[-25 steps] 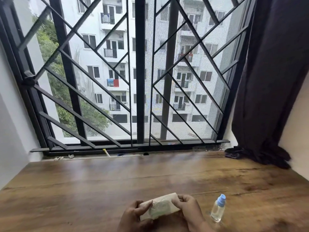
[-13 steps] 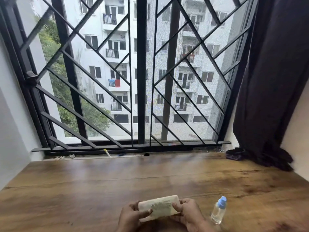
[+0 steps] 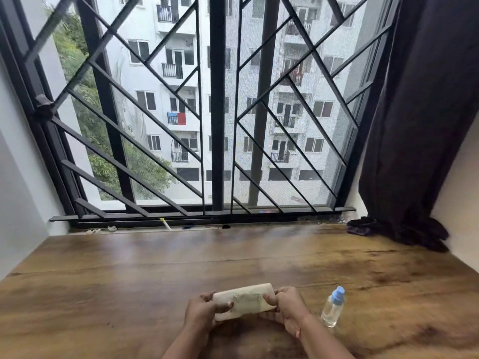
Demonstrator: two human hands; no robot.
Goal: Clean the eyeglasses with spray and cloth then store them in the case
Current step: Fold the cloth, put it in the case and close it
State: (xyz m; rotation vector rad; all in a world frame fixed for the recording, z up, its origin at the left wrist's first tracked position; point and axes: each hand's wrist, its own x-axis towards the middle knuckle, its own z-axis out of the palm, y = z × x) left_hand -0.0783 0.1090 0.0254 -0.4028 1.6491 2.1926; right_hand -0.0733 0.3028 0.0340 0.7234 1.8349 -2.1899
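Head view, both hands (image 3: 243, 310) gripping case (image 3: 243, 301) ends

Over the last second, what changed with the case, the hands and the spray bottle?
The cream case was turned from a tilt to nearly level. The left hand and right hand kept their hold on its two ends, and more of both forearms now shows. The case looks closed throughout. The spray bottle stayed upright on the wooden table, untouched.

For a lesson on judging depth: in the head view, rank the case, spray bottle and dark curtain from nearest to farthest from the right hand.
1. Case, held in the right hand.
2. Spray bottle, standing just right of it.
3. Dark curtain, far right corner by the window.
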